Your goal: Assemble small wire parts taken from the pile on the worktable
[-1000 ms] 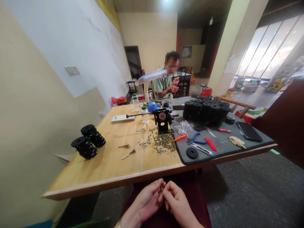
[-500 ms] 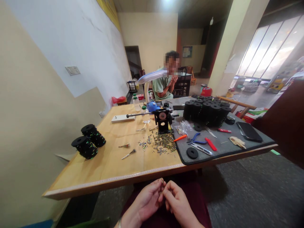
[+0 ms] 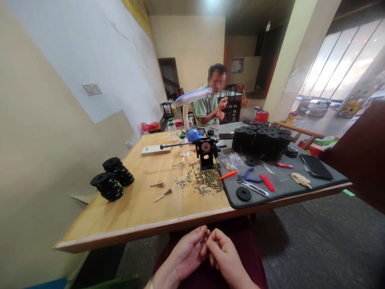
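At left hand (image 3: 184, 257) fingertips, small piece (image 3: 205, 229) touches right hand (image 3: 225, 253).

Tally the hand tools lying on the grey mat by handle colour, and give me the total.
Orange-handled tool: 1
Blue-handled pliers: 1
Red-handled tools: 2
Silver cutter: 1
Total: 5
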`<state>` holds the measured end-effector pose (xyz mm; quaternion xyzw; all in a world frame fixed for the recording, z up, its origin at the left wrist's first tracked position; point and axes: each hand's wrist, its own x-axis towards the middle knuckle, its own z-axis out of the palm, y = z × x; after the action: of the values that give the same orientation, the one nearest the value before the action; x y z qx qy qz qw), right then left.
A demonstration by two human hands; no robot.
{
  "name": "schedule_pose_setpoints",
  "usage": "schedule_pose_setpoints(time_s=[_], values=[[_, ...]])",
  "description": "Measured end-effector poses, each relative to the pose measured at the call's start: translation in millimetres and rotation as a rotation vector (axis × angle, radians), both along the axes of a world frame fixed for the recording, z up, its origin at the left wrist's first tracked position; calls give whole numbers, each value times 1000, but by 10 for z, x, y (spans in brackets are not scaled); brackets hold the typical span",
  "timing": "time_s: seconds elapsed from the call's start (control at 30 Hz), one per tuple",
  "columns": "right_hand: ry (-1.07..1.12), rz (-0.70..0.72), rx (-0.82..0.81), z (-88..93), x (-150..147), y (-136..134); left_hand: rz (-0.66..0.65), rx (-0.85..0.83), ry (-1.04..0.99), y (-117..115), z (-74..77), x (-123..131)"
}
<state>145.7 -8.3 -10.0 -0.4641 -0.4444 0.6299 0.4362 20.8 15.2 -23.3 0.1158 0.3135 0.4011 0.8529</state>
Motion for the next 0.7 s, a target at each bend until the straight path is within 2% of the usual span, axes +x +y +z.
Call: schedule_pose_setpoints(time_s=[0.7], values=[[-17,0,-2,-53,5,14,16,8,20,2,29,11]])
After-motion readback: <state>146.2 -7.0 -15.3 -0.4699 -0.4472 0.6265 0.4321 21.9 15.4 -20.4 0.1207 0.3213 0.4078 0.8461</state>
